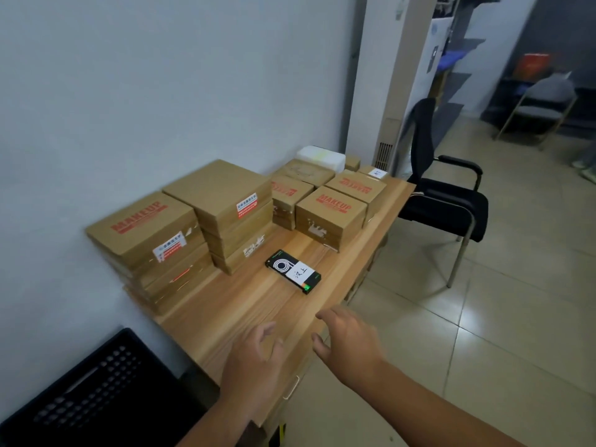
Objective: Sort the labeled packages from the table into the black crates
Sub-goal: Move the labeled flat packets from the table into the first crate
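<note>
The black plastic crate (96, 391), with a grid of small holes in its wall, stands at seven o'clock in the view. It is cut off by the left and lower edges, and its inside cannot be seen. The picture is slightly blurred, so the small print on the red-and-white stickers is not readable.

The light wooden table (245, 304) has a striped grain. Along the wall, from nine to one o'clock, stand stacks of brown cardboard boxes (222, 201), flat and rectangular, some sealed with clear tape. A white soft packet (321, 158) lies behind them at twelve o'clock, partly hidden. Alone on the bare wood, near the centre, lies a small flat black package (293, 275) with a white ring design and a white paper label. I cannot read the two handwritten characters on it with certainty. A black office chair (445, 201) stands at two o'clock beside the table.

Several boxes carry the red word "MAKEUP".

The left hand (254, 359) and the right hand (348, 343) are at six o'clock over the near end of the table. Both have the fingers spread and loosely bent, and they hold nothing. Whether they touch the wood I cannot tell.
</note>
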The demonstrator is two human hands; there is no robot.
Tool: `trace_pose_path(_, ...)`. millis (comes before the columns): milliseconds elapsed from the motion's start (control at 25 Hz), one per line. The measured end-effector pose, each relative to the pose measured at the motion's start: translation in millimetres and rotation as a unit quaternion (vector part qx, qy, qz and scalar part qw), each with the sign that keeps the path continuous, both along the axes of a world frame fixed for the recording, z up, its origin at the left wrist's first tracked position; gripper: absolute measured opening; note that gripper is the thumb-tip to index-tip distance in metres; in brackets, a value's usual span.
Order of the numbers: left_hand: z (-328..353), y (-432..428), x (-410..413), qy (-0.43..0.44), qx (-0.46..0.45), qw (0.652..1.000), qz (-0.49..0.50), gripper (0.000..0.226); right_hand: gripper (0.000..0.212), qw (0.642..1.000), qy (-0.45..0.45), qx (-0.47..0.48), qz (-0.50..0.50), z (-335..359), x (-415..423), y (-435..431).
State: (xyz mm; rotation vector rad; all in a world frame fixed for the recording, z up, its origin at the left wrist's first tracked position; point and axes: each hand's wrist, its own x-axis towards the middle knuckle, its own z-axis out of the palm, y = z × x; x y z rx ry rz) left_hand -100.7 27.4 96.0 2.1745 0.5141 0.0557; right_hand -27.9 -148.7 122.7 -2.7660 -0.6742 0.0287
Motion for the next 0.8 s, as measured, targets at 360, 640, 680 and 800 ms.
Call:
trace_pose_path(360,-30.6,22.6,130.6,-0.024,0.031,0.999,0.035,0.034,0.036,0.999,0.009,-0.041,0.030,-14.2,153.9,27.0)
trace_pose_path(640,-58.8,30.6,189.0,0.037,0.065,0.992,0.100,0.041,0.044,0.991,0.055,-0.041,0.116,-53.6,244.3,67.9)
trace_pose_path(680,-60.9,29.4,197.1,0.045,0.069,0.990,0.112,0.041,0.045,0.989,0.066,-0.044,0.122,-62.3,256.6,70.0)
trace_pose_path(800,-69.2,20.7,218.4,0.050,0.061,0.981,0.180,0.037,0.053,0.985,0.109,-0.043,0.126,-94.0,290.4,72.5)
